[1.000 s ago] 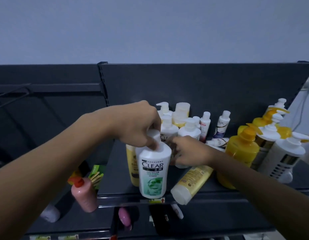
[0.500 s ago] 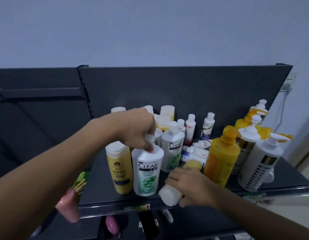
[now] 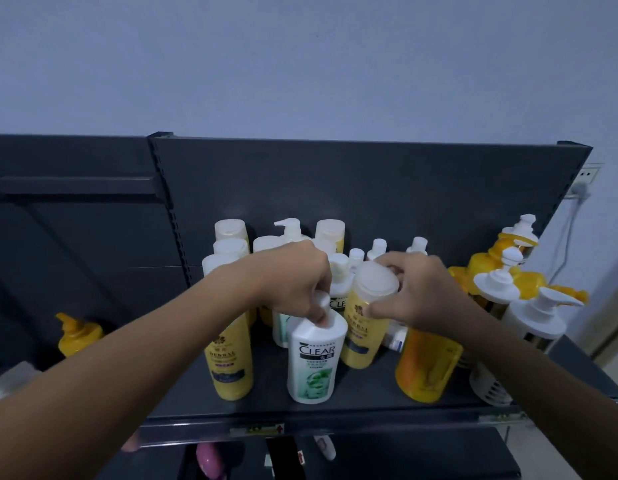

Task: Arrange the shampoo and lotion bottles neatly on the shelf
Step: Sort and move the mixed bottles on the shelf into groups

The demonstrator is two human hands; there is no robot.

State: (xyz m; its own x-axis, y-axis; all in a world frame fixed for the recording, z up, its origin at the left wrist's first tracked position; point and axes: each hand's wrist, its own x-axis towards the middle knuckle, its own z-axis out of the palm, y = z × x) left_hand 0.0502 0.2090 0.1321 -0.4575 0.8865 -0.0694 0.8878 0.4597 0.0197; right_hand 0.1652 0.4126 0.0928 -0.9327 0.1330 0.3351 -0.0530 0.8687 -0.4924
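My left hand (image 3: 293, 289) pinches the cap of the white CLEAR bottle (image 3: 316, 358), upright at frame centre on the shelf (image 3: 335, 415). My right hand (image 3: 414, 292) curls around the yellow bottle (image 3: 364, 327) just behind it, tilted. More yellow and white bottles crowd behind; pump bottles (image 3: 529, 317) stand right.

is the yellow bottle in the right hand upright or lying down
Nearly upright, leaning slightly. The yellow bottle with the white cap has its cap on top, gripped by the right hand, and its base meets the dark shelf.
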